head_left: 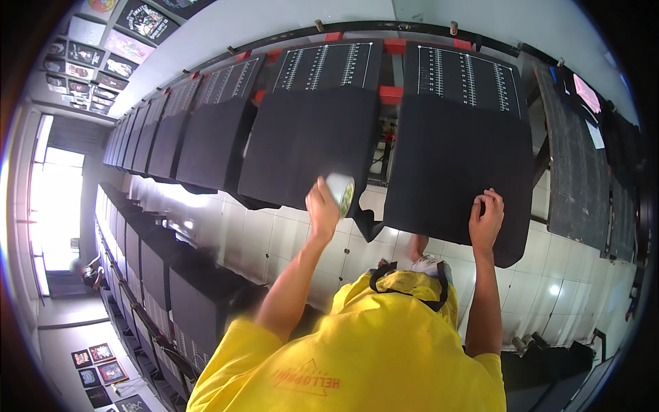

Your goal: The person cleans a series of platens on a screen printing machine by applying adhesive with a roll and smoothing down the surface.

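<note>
My left hand [322, 211] is closed around the side of a small white tub [338, 187], slightly blurred. The tub is tipped, and its end facing right shows green and white. It is over the near edge of a black T-shirt [309, 144] stretched on a printing board. My right hand [487, 214] rests over the near part of another black T-shirt [460, 158] on the board to the right. Its fingers are curled toward the thumb; whether they pinch cloth is hidden.
White measuring marks show on the bare far ends of both boards [467, 69], carried on a red frame [391, 95]. More covered boards [213, 144] run off left. A second row [199, 288] stands behind on the left. A dark panel [573, 172] is at right, and a person [91, 273] stands far left.
</note>
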`<state>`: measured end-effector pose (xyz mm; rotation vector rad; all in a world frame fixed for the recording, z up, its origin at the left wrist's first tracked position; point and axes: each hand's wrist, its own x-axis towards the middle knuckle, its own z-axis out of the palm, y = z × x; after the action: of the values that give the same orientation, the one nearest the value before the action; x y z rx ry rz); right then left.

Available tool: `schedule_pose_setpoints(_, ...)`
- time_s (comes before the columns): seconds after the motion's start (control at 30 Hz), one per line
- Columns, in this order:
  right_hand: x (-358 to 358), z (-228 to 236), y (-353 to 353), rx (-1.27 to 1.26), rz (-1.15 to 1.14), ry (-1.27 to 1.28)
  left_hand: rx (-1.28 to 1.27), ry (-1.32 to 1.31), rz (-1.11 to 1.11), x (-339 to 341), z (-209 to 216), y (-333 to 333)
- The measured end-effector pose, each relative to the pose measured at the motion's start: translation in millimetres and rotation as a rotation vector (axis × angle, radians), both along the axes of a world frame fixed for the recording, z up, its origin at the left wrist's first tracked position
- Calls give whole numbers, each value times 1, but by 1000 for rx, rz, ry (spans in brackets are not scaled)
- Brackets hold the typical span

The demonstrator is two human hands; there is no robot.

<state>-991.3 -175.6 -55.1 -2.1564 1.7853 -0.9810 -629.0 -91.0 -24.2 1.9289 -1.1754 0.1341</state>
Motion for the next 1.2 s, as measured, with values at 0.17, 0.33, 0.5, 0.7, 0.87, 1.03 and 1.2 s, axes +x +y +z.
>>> schedule_pose_setpoints(0.17,1,3,-1,-30,9,-37,608,328,-9,-19,-10,113)
schedule_pose_setpoints(0.33,-6,-5,5,-59,45,-64,528,330,243,-5,-24,174)
schedule_pose_setpoints(0.5,-5,1,1,-59,27,-59,190,178,207,23,26,69)
schedule_pose_setpoints(0.7,-4,2,0,-40,77,-95,117,218,77,7,28,-34)
schedule_pose_setpoints(0.87,-2,2,0,-30,46,-83,216,217,69,-4,27,-34)
schedule_pose_setpoints(1.03,-5,2,2,-37,44,-62,191,171,94,-12,19,21)
schedule_pose_setpoints(1.2,-2,2,0,-31,44,-41,273,19,41,32,-12,19)
